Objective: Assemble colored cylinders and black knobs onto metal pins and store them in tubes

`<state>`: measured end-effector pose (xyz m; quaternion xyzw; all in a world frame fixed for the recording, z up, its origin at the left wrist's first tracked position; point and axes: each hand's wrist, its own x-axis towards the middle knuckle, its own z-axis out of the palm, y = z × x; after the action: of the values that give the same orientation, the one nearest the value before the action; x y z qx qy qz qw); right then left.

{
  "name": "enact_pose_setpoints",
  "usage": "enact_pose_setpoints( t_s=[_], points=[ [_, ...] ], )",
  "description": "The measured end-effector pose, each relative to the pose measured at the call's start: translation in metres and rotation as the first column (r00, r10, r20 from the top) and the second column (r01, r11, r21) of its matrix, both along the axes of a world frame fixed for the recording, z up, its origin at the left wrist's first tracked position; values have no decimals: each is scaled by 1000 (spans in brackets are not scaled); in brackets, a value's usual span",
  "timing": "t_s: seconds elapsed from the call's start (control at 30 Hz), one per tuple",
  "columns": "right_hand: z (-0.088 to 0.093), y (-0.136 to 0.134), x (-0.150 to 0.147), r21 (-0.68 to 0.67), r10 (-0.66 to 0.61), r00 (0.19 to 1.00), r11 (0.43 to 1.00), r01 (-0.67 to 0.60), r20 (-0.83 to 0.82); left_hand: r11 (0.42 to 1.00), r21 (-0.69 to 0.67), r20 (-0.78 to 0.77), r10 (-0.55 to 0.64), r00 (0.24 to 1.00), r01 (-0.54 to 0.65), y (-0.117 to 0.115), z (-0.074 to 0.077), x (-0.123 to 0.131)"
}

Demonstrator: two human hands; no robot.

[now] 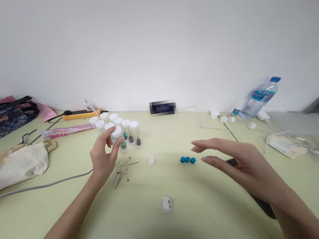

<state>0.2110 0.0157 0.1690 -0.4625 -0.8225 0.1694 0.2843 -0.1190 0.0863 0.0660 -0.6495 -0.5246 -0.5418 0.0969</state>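
My left hand [103, 155] pinches a clear vial with a white cap [118, 136] at the front of a cluster of several capped vials [120, 125] standing on the pale green table [191, 218]. A small green thing shows inside the held vial. Several thin pins [122, 171] lie just right of my left wrist. My right hand [236, 162] hovers open above the table, fingers stretched toward three small blue beads [187, 160]. A loose white cap [150, 160] and a second white cap [166, 203] lie between my hands.
A plastic water bottle [259, 97] lies at the back right beside scattered white caps [223, 119] and clear plastic bags [306, 130]. A yellow power strip [80, 114], a cloth bag [14, 165] and a grey cable [38, 186] are on the left. A dark flat object lies under my right hand.
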Motion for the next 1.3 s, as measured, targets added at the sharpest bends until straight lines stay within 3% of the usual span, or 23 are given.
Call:
enact_pose_setpoints(
  t_s=[0.13, 0.4, 0.63, 0.77, 0.87, 0.97, 1.13, 1.23, 1.3],
  points=[
    [1, 0, -2, 30, 68, 992, 997, -71, 103, 991, -131, -76, 32, 997, -42, 12, -15, -9],
    [0, -2, 1, -6, 179, 955, 983, -183, 237, 990, -61, -355, 98, 930, -128, 29, -38, -13],
    [1, -7, -1, -11, 250, 928, 966, -257, 275, 973, -16, -542, 185, 820, -230, 33, -36, -20],
    [2, -7, 3, -21, 260, 919, 964, -266, 298, 969, -29, -532, 191, 825, -244, 35, -36, -23],
    [8, -5, 18, 22, 183, 928, 979, -200, 323, 969, -20, -551, 196, 811, -248, 35, -38, -24],
    [20, -4, 40, 134, -2, 956, 990, -39, 294, 965, -19, -532, 210, 820, -260, 32, -39, -23],
    [36, -5, 68, 216, -307, 906, 944, 250, 292, 959, -21, -480, 237, 845, -282, 29, -41, -20],
    [37, -3, 73, 218, -377, 868, 922, 319, 325, 957, -29, -464, 242, 852, -287, 30, -43, -20],
    [35, -2, 72, 205, -356, 873, 931, 302, 334, 961, -17, -454, 238, 859, -275, 29, -43, -21]
  ],
)
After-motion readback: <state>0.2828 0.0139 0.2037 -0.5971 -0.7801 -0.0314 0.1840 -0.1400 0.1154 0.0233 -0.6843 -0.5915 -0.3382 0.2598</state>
